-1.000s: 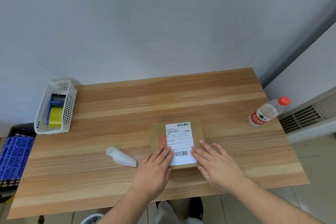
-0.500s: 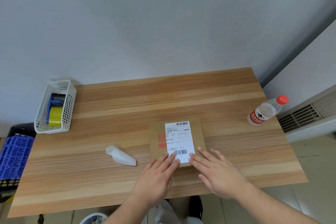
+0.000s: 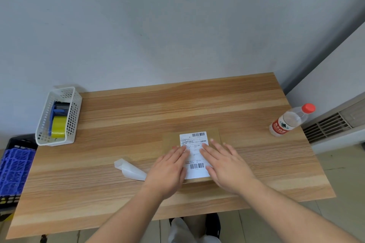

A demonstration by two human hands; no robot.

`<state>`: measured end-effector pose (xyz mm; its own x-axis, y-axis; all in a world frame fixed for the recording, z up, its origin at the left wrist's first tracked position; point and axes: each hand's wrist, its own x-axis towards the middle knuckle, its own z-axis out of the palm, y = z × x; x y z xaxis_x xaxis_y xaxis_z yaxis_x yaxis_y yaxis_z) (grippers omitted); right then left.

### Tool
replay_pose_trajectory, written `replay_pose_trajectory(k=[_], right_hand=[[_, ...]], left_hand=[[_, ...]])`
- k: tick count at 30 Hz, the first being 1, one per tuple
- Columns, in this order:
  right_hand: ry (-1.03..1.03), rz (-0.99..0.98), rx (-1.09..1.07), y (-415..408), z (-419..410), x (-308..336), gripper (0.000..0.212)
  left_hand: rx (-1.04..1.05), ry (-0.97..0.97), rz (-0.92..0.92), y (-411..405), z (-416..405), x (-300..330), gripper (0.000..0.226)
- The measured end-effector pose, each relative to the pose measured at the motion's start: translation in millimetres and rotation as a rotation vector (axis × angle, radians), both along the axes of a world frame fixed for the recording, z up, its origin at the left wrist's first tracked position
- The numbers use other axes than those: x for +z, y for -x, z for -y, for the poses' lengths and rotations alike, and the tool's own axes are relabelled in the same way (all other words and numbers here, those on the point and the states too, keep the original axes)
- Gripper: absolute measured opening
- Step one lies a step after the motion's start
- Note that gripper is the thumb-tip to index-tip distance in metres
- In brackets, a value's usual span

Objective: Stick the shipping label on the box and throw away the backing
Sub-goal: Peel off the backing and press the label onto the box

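Observation:
A flat brown cardboard box (image 3: pixel 214 136) lies on the wooden table near its front middle. A white shipping label (image 3: pixel 194 142) with barcodes lies flat on top of it. My left hand (image 3: pixel 168 169) presses palm down on the left part of the label and box, fingers together and stretched forward. My right hand (image 3: pixel 225 163) presses flat on the right part, fingers slightly spread. Both hands cover the label's sides and the box's near corners. The curled translucent white backing (image 3: pixel 130 169) lies on the table just left of my left hand, held by nothing.
A white mesh basket (image 3: pixel 42 136) with a blue tape dispenser and yellow tape (image 3: pixel 58 126) stands at the table's left edge. A water bottle (image 3: pixel 290 119) with a red cap stands at the right edge. A blue crate (image 3: pixel 13 169) sits on the floor, left.
Both hands have slid forward over the label, from its near edge to its middle, pressing it down. The backing has not moved.

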<state>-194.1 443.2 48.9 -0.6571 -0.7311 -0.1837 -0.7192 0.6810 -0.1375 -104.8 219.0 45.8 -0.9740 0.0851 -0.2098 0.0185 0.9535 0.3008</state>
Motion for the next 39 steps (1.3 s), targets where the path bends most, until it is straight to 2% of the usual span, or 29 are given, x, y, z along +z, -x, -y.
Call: replay_pose_trajectory(k=[5, 10, 20, 25, 31, 36, 39], right_hand=[[-0.034, 0.023, -0.013, 19, 26, -2, 0.061], [-0.070, 0.065, 0.037, 32, 21, -10, 0.069], [-0.078, -0.009, -0.017, 31, 8, -9, 0.058], [-0.042, -0.033, -0.026, 29, 25, -9, 0.057], [-0.070, 0.017, -0.065, 32, 22, -12, 0.061], [-0.073, -0.016, -0.099, 31, 4, -10, 0.060], [-0.078, 0.052, -0.109, 32, 2, -5, 0.060]], left_hand=[[0.010, 0.015, 0.047, 38, -9, 7, 0.060], [-0.027, 0.054, 0.105, 38, 1, -8, 0.059], [0.016, 0.144, 0.039, 27, 16, -14, 0.056], [-0.018, 0.084, -0.004, 37, 2, -10, 0.055], [-0.042, 0.102, 0.087, 44, -1, -10, 0.055], [0.049, 0.123, 0.085, 24, 12, -10, 0.057], [0.081, 0.134, 0.110, 21, 12, -4, 0.061]])
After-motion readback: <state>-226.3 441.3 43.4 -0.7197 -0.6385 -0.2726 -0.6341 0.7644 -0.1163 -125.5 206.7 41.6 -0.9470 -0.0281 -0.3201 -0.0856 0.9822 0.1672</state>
